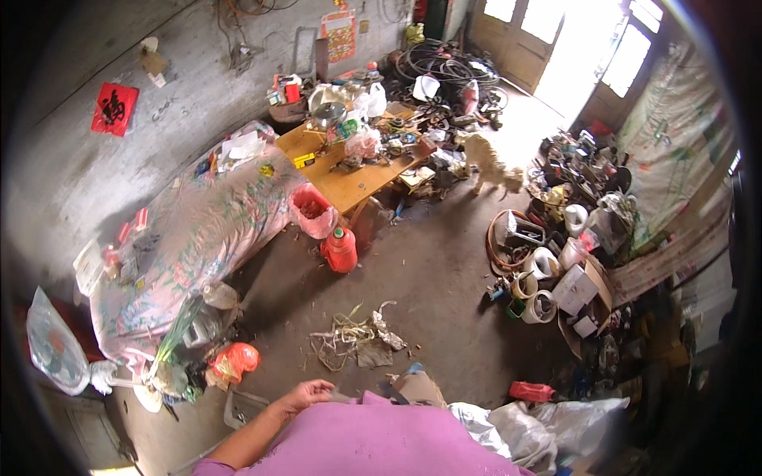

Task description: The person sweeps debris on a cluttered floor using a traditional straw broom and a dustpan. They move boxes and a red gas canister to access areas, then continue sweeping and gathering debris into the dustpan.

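Note:
My left hand (pixel 306 395) reaches forward at the bottom, just past the purple shirt (pixel 387 440) on my body. Its fingers are bent beside something pale and blurred, and I cannot tell whether they grip it. My right hand is out of view. On the floor ahead lies a small heap of dry plant trimmings (pixel 342 336) with a crumpled wrapper (pixel 388 334). To the left of my left hand stand a grey plastic crate (pixel 245 409) and a red plastic bag (pixel 236 361). Green onions (pixel 178 330) lean near a bed.
A flowered sheet covers the bed (pixel 208 226). Clutter loads a wooden table (pixel 351 187); a lined bin (pixel 312 209) and red vacuum flask (pixel 339 250) stand by it. A dog (pixel 485 160) stands near the bright doorway (pixel 571 65). White buckets (pixel 540 306) and boxes (pixel 576 288) crowd the right.

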Demonstrator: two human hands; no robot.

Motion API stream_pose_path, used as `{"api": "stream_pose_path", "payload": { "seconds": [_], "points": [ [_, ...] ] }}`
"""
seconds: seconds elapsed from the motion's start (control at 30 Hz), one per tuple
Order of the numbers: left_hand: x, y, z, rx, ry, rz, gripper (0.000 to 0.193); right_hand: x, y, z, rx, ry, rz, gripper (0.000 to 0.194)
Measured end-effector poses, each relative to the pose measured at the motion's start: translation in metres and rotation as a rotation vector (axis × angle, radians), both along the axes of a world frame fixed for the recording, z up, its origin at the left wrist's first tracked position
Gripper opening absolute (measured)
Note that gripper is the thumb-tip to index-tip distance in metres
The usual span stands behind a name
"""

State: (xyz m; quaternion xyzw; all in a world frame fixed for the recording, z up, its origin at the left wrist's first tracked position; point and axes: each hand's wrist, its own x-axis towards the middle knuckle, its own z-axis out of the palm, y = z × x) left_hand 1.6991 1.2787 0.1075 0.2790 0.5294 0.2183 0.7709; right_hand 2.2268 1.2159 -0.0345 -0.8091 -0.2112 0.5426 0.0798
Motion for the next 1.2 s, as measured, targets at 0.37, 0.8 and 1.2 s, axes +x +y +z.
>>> {"api": "stream_pose_path", "payload": {
  "seconds": [0.37,0.8,1.2],
  "points": [
    [0.052,0.124,0.011,-0.028,-0.151,0.518,0.017,0.127,0.137,0.039,0.076,0.017,0.15,0.039],
    [0.108,0.434,-0.137,-0.024,0.0,0.731,0.016,0.123,0.285,0.03,-0.01,0.066,0.258,0.038],
    [0.058,0.724,-0.118,0.246,0.166,1.147,0.053,0.139,0.471,0.069,-0.04,-0.012,0.247,0.037]
  ]
}}
